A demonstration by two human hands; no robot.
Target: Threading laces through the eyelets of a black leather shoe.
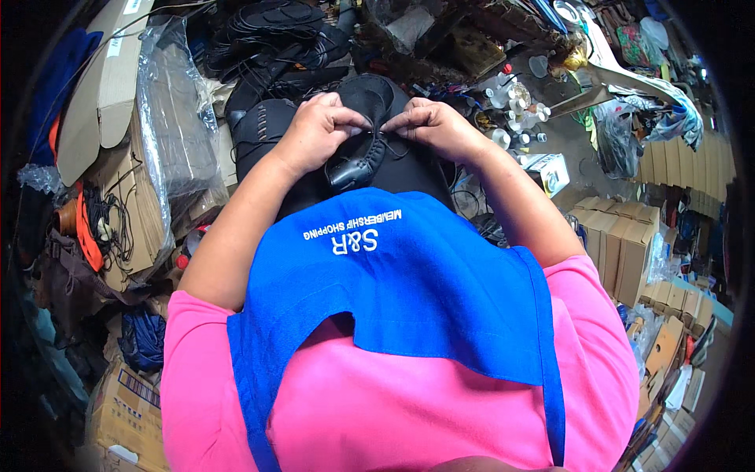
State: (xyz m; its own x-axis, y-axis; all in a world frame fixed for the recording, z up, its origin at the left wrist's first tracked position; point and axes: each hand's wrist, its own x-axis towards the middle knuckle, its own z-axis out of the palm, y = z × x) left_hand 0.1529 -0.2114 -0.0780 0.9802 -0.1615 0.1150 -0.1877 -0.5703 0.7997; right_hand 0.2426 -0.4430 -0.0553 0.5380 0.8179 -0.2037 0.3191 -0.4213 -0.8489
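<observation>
A black shoe (358, 161) rests across my lap, its rounded toe toward me and a row of stitching or lacing along its upper. My left hand (326, 130) pinches the shoe near its throat with thumb and forefinger. From the other side, my right hand (432, 126) is closed in a pinch at nearly the same spot. The fingertips almost meet there; any thin lace or thread between them is too small to make out. Another black shoe part (263, 126) with laces lies left of my left hand. My blue apron (409, 275) covers the near part of my lap.
Black cords and shoe pieces (267, 35) are heaped beyond my hands. Plastic-wrapped cardboard (177, 118) stands at the left. Several small bottles (515, 106) stand to the right, near a small white box (548, 173). Stacked cardboard boxes (621, 240) sit farther right.
</observation>
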